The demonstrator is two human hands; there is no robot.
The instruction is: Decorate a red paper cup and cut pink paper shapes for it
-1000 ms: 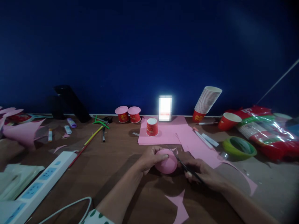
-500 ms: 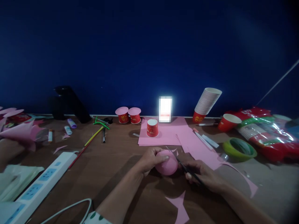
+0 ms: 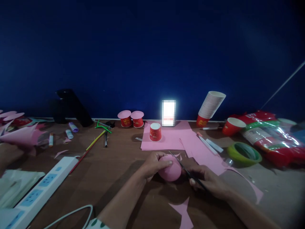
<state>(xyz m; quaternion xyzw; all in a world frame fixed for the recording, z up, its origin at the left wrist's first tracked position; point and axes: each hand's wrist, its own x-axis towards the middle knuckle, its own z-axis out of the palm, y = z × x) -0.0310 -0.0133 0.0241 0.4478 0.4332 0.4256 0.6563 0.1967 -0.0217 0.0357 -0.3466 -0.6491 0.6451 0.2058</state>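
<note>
My left hand (image 3: 153,164) pinches a round pink paper disc (image 3: 169,171) at its left side, thumb lying on top. In my right hand (image 3: 206,179) is a pair of dark-handled scissors (image 3: 186,170), whose blades reach up and left along the disc's right upper edge. Small pink slivers lie just past the disc. Beyond my hands an upturned red paper cup (image 3: 155,132) stands on a stack of pink paper (image 3: 171,143). A pink offcut (image 3: 183,211) lies on the table nearer to me.
Two red cups topped with pink discs (image 3: 131,115) stand by the wall. Right: a leaning cup stack (image 3: 211,106), green tape (image 3: 243,156), a red plastic package (image 3: 269,140). Left: a white power strip (image 3: 45,187), and another person's hand (image 3: 9,156) beside a pink paper cone (image 3: 21,136).
Almost nothing differs. The whole view has shifted slightly, and the scissors' blades sit a little differently against the disc's edge. Both hands keep their hold.
</note>
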